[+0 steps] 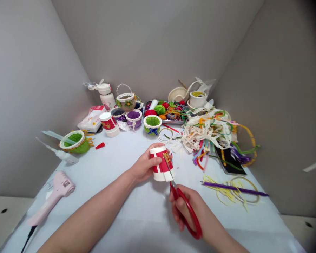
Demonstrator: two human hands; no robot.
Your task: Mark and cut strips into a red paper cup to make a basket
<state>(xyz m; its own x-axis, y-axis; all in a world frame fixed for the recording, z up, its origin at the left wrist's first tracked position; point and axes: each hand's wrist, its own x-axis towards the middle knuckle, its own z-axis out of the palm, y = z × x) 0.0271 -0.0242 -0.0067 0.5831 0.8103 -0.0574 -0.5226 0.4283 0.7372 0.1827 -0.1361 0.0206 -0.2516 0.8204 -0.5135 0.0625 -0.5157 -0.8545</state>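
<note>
A white paper cup [158, 172] with a red band and gold lettering is in my left hand [144, 164], whose thumb and fingers wrap round it. Several slits run down its side, and a cut strip sticks out at the lower edge. My right hand [185, 207] is closed on red-handled scissors [196, 225]. Their blades lie against the near side of the cup. How far the blades are apart is hard to make out.
A pink glue gun [52, 196] lies at left, near a green woven basket [81, 146]. Stacked cups [109, 124], small baskets [133, 119] and a yarn tray [173, 122] stand behind. Lace trim [208, 130], a phone [233, 161] and a purple pencil [237, 189] are at right.
</note>
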